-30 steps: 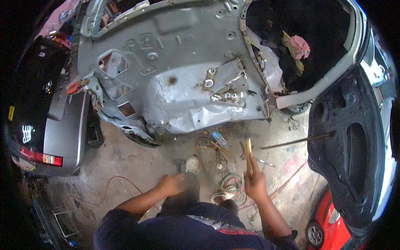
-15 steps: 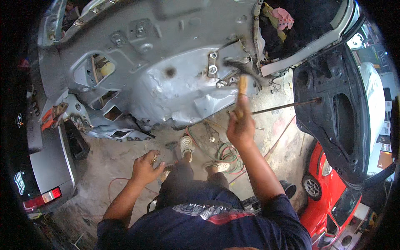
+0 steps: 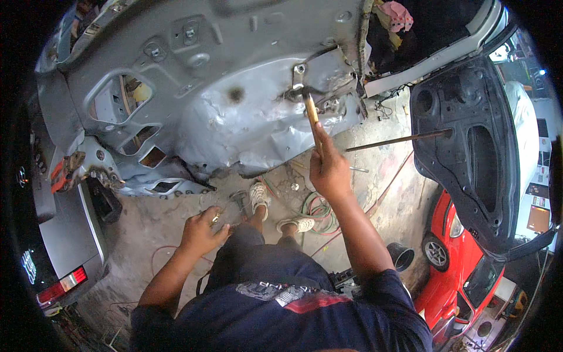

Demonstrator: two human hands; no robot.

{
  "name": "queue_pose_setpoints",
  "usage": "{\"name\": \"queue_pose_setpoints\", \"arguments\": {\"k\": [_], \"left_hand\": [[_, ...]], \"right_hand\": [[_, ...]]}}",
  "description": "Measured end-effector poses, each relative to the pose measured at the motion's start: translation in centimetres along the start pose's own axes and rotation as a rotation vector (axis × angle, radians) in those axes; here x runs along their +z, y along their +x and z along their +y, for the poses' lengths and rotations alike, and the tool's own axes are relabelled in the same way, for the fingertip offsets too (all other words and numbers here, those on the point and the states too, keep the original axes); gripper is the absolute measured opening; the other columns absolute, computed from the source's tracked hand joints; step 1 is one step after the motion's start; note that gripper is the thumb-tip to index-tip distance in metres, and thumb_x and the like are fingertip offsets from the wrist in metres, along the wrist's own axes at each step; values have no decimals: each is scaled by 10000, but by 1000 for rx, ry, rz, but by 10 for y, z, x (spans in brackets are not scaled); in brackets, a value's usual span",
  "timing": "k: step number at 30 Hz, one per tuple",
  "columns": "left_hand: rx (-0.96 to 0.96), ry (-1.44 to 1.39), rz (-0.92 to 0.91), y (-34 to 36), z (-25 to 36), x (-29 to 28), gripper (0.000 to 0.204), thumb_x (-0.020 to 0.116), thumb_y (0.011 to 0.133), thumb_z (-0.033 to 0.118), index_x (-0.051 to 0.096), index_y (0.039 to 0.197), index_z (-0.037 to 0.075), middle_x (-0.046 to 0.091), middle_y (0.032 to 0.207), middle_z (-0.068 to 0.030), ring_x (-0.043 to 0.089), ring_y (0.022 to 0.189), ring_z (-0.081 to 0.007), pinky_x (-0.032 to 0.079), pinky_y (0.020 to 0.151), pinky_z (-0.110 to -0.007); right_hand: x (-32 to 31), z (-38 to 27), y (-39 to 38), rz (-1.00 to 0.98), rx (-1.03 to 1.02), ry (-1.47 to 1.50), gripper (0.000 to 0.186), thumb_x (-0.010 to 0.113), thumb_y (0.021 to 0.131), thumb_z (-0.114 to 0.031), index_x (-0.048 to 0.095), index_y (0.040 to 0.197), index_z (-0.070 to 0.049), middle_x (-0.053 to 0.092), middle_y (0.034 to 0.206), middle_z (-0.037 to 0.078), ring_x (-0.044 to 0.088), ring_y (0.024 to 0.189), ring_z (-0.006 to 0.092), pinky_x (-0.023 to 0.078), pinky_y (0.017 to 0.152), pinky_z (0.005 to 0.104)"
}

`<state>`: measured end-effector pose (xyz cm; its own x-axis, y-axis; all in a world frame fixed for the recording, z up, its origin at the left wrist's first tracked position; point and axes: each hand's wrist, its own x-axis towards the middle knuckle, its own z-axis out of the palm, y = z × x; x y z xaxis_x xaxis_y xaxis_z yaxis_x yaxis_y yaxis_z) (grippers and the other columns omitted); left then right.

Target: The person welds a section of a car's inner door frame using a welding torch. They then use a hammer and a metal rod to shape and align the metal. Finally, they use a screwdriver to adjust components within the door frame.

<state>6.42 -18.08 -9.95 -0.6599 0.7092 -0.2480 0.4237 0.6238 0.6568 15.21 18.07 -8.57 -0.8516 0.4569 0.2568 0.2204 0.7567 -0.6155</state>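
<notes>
My right hand [image 3: 329, 170] is wrapped round the wooden handle of a hammer [image 3: 315, 120]. Its dark head lies over the bracket area of a large grey car body panel [image 3: 205, 126]; whether it touches the metal I cannot tell. Dents and scorched spots mark the panel there. My left hand [image 3: 203, 230] hangs low over the floor at the left, with a ring on one finger. Its fingers are loosely bent, the thumb stands apart, and nothing shows in it.
Hoses [image 3: 316, 205] lie coiled on the concrete floor beside my shoes. A dark tool [image 3: 239, 200] lies near my left foot. A long rod [image 3: 393, 141] reaches toward a dark raised panel [image 3: 463, 158] at right. A red car [image 3: 454, 264] stands behind it, a silver vehicle [image 3: 70, 240] at left.
My right hand and the hammer have moved left, and the hammer's head now lies farther left on the panel. My left hand has shifted slightly left. The view has shifted a little.
</notes>
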Motion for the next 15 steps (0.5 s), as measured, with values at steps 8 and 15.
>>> {"name": "queue_pose_setpoints", "arguments": {"k": [8, 15], "left_hand": [[20, -2, -76, 11, 4, -13, 397, 794, 825, 245, 653, 1138, 44, 743, 1003, -199, 727, 909, -410, 584, 768, -463], [64, 18, -75, 19, 3, -17, 419, 812, 808, 255, 658, 1154, 76, 709, 877, -158, 693, 741, -347, 550, 688, -435]], "right_hand": [[-2, -22, 23, 156, 51, -49, 762, 570, 910, -9, 297, 1607, -152, 672, 1194, 296, 703, 911, 468, 583, 795, 497], [-20, -25, 58, -104, 276, -61, 795, 580, 908, -81, 282, 1624, -257, 708, 959, 286, 692, 821, 490, 551, 749, 566]]}}
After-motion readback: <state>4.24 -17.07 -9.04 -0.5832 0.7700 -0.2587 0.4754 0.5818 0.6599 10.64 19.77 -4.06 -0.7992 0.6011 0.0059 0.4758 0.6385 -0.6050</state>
